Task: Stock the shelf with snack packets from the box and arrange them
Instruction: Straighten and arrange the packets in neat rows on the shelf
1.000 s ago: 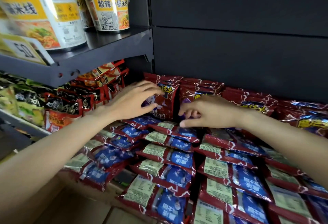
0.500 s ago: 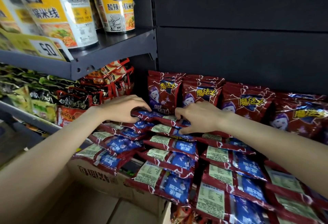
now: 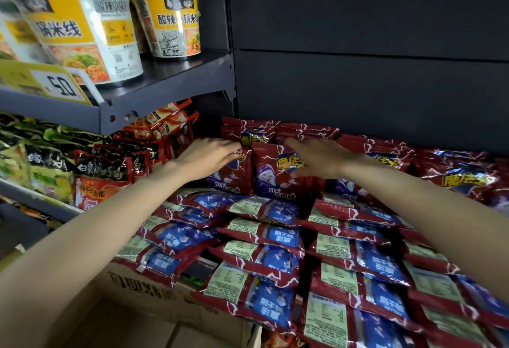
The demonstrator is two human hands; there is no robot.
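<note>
Red snack packets with a wizard picture stand upright in rows at the back of the shelf; one front packet [image 3: 275,174] stands between my hands. My left hand [image 3: 209,159] lies with straight fingers against the upright packet to its left [image 3: 234,179]. My right hand [image 3: 319,159] lies flat with fingers spread on the upright packets beside it. In front of them, several rows of the same packets [image 3: 264,234] lie flat, blue and green backs up. A brown cardboard box [image 3: 154,292] sits below, at the lower left.
An upper shelf [image 3: 165,83] at the left carries noodle cups [image 3: 91,36] and a yellow price tag [image 3: 46,83]. Under it stand other noodle packets [image 3: 102,174] in red, black and green. A dark back panel [image 3: 358,72] rises behind the snack rows.
Both hands have lifted from the flat packets and moved back and up onto the upright rows. More upright packets stand at the front between the hands. The view has tilted down slightly.
</note>
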